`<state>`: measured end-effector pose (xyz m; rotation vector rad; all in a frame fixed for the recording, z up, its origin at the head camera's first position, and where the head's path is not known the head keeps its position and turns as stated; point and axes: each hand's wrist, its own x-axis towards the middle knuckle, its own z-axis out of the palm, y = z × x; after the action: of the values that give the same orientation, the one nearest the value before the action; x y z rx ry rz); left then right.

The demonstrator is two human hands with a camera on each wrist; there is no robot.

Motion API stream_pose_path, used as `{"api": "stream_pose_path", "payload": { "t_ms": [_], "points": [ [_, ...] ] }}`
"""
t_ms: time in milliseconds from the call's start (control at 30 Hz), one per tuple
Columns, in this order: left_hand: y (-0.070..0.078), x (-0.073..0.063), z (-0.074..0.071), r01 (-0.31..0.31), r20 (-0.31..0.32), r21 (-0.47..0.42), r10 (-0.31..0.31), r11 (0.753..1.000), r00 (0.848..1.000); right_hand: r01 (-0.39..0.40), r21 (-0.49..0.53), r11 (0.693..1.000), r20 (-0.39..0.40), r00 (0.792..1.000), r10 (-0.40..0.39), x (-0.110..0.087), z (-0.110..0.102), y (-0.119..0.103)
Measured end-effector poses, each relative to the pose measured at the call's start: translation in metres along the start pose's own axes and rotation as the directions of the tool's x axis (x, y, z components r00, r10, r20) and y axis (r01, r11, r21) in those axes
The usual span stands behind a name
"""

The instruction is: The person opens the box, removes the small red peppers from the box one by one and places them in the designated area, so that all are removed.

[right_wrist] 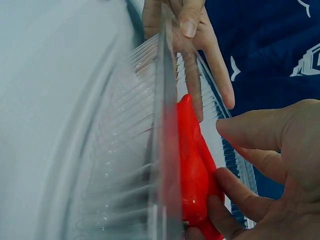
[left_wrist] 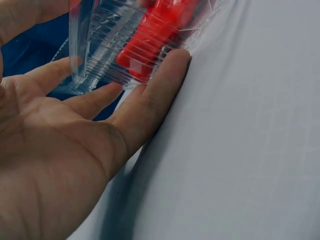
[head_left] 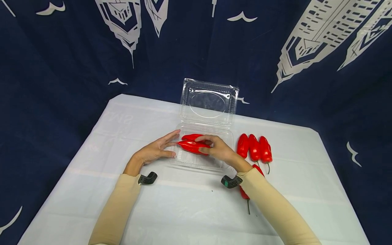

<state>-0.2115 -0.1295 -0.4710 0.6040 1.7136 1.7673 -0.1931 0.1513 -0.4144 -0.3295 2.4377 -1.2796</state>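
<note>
Two red chili peppers lie side by side in the base of a clear plastic clamshell box [head_left: 196, 161]. My right hand [head_left: 215, 147] reaches in from the right, its thumb and curled fingers at the front pepper [head_left: 191, 146]. Behind that one, the rear pepper [head_left: 190, 136] is partly covered by the fingers. In the right wrist view, fingertips [right_wrist: 225, 177] touch the peppers' side. My left hand [head_left: 154, 149] is at the box's left edge, fingers spread and fairly straight. In the left wrist view, its fingertips [left_wrist: 175, 57] are right at the ribbed wall.
The box's hinged lid [head_left: 208, 102] stands raised behind the base. To the right, three more peppers [head_left: 254, 148] lie in a row on the white table [head_left: 76, 190]. Others, such as one with a stem [head_left: 245, 194], are partly hidden under my right forearm. A dark blue curtain hangs behind.
</note>
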Motion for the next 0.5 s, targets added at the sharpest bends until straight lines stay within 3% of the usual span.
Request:
{"api": "stream_pose_path", "payload": {
  "t_ms": [233,500],
  "points": [
    [-0.001,-0.001,0.000,-0.009,0.001,0.004,0.009,1.000,1.000,-0.028,-0.016,0.999,0.030,0.999,0.028,0.002,0.006,-0.001],
    [-0.001,0.000,-0.001,-0.016,0.006,-0.001,0.016,1.000,1.000,0.036,-0.013,0.999,0.080,0.996,-0.035,0.002,0.013,-0.002]
  ]
}}
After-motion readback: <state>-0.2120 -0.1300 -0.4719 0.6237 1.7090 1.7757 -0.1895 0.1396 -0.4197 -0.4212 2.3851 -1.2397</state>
